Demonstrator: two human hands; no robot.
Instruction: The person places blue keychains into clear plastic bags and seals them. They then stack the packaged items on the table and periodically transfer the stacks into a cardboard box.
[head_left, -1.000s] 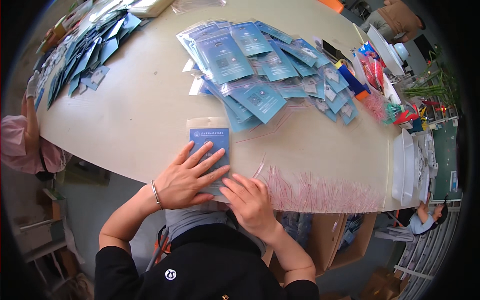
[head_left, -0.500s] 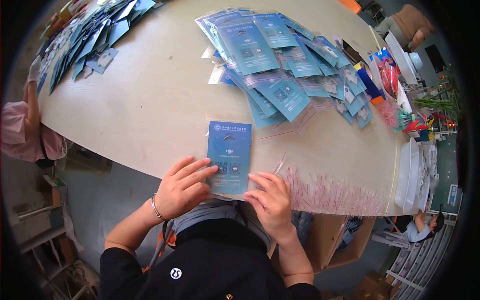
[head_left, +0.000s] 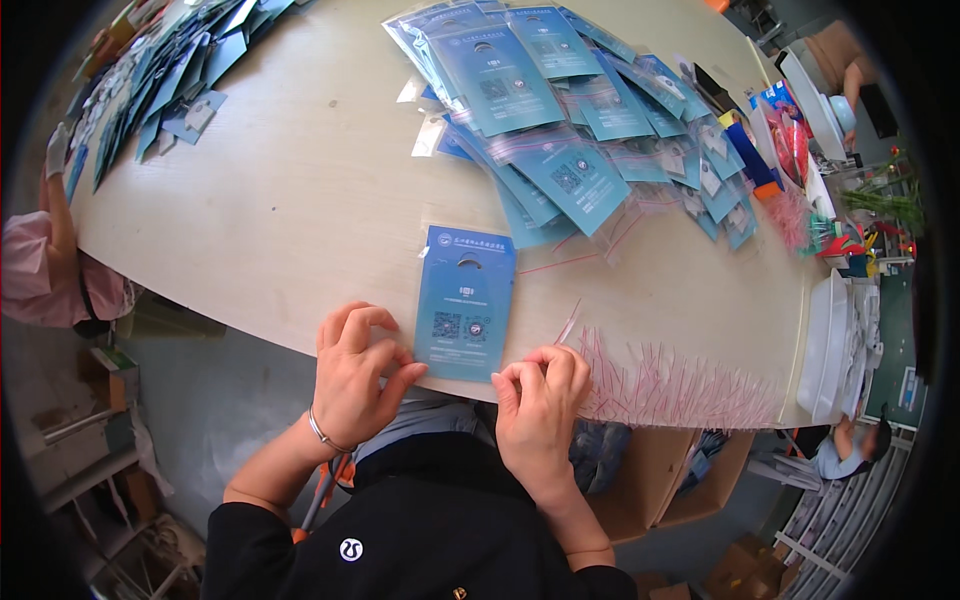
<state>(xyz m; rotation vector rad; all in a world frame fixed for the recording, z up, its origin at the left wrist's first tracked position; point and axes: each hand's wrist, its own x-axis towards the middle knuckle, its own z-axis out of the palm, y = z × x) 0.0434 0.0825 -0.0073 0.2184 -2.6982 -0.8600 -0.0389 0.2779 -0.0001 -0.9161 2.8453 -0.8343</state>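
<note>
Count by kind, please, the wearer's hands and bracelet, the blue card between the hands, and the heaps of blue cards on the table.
Hands: 2 (left hand, right hand)
Bracelet: 1
Blue card: 1
Heaps: 2 (left heap, right heap)
Total: 6

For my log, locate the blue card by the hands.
In the head view, the blue card lies near centre, its lower end between left hand and right hand, left of pink-lined strips.
</note>
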